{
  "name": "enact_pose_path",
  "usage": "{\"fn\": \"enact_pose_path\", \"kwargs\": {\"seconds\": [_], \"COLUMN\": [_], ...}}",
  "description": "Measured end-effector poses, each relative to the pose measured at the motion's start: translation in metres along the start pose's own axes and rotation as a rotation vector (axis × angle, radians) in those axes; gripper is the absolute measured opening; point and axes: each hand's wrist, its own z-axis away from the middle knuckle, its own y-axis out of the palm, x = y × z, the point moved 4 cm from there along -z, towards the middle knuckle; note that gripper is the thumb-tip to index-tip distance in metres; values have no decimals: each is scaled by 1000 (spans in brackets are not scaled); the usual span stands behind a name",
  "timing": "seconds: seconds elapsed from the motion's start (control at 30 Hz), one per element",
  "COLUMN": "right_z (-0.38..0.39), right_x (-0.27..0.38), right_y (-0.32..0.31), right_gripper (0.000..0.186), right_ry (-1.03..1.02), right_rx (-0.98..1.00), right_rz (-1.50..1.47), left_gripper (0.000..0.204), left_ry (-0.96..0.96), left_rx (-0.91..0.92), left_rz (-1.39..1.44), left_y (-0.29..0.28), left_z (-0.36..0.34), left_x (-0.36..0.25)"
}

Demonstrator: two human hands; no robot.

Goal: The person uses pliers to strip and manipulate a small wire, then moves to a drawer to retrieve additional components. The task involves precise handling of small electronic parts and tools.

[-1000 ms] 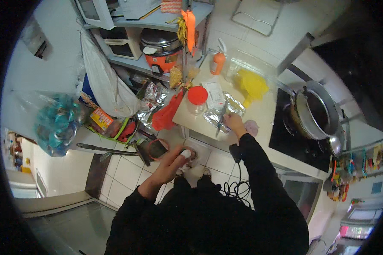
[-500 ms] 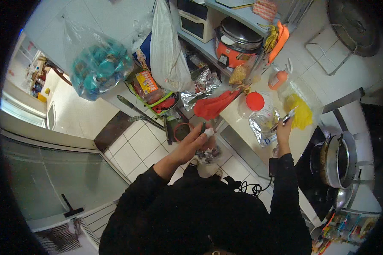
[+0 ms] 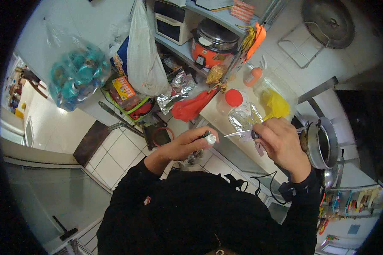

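My left hand [image 3: 191, 142] is closed around a small white, rounded piece with a dark part [image 3: 210, 138]; what it is I cannot make out. Its pale end sticks out beyond my fingertips. Facing it, my right hand [image 3: 281, 142] grips a small knife [image 3: 239, 134], the blade pointing left toward the white piece with a short gap between them. Most of the knife's handle is hidden in my fingers. Both hands are raised in front of my body, the right one over the edge of the counter [image 3: 215, 112].
On the counter are a red-lidded jar [image 3: 234, 98], crumpled foil [image 3: 241, 119], a yellow bag [image 3: 276, 103] and a pump bottle [image 3: 253, 76]. Pots [image 3: 325, 146] sit at the right. An orange rice cooker [image 3: 212, 44] stands on the shelf; a red bag [image 3: 189, 108] hangs below.
My right hand has lifted the knife from over the counter and brought it back toward my left hand. My left hand still holds the white piece. The view has shifted right.
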Motion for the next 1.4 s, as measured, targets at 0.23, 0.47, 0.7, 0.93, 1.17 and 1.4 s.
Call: {"fn": "enact_pose_path", "kwargs": {"seconds": [0.23, 0.47, 0.7, 0.93, 1.17, 1.4], "right_z": [-7, -13, -17, -21, -22, -22], "right_x": [27, 43, 46, 49, 60, 60], "right_y": [-19, -20, -15, -14, -15, -17], "right_gripper": [52, 56, 51, 43, 43, 41], "right_ry": [-65, -146, -150, -232, -302, -258], "right_rx": [129, 155, 107, 86, 126, 304], "right_rz": [288, 360, 350, 403, 507, 454], "left_gripper": [26, 28, 27, 27, 27, 24], "left_ry": [-91, -98, -92, -83, -126, 86], "left_rx": [207, 317, 307, 296, 231, 125], "left_rz": [66, 173, 158, 167, 74, -242], "left_y": [3, 5, 4, 5, 5, 2], "left_z": [4, 6, 11, 14, 14, 12], "left_x": [-12, -12, -11, -11, -3, -10]}}
